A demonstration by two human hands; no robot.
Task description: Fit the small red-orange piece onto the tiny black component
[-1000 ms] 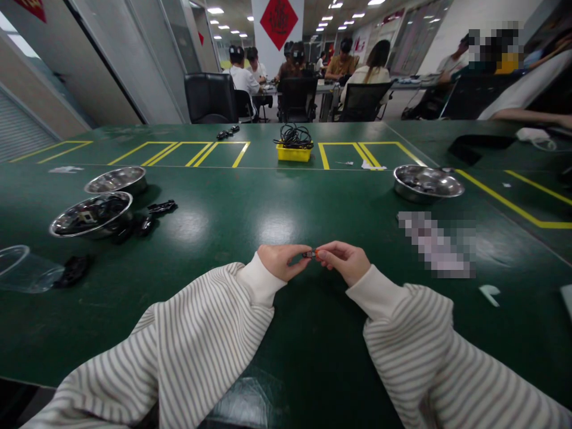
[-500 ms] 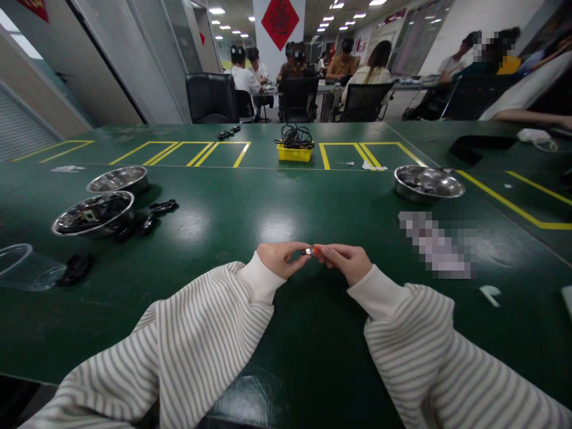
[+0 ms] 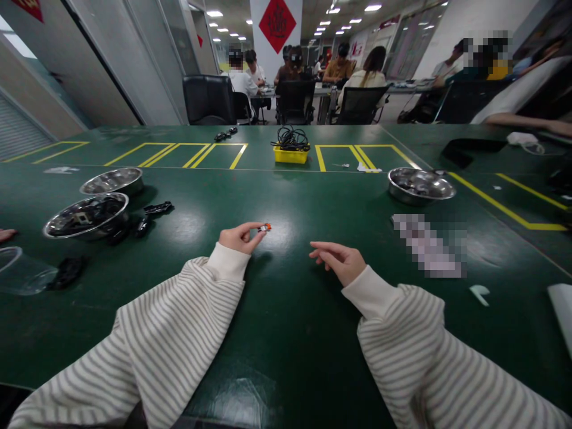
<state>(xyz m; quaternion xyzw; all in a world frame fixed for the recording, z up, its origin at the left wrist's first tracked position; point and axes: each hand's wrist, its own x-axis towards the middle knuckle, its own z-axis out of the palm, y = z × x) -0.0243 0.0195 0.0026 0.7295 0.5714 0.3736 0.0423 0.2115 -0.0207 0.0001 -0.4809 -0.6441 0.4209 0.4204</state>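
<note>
My left hand (image 3: 239,238) pinches a tiny orange and black part (image 3: 264,227) between thumb and forefinger, a little above the green table (image 3: 286,310). My right hand (image 3: 338,259) hovers apart to the right, fingers loosely curled and holding nothing. Both arms wear striped sleeves. Two steel bowls (image 3: 86,214) (image 3: 112,180) sit at the left, the nearer one full of dark parts. Loose black parts (image 3: 157,208) lie beside them.
A third steel bowl (image 3: 421,184) stands at the right, a blurred patch below it. A yellow bin of black cables (image 3: 291,154) sits at the far middle. A clear plastic cup (image 3: 20,271) lies at the left edge. People sit at tables beyond.
My hands have come apart. The left hand has carried the small part up and to the left; the right hand has let go and stayed low to the right.
</note>
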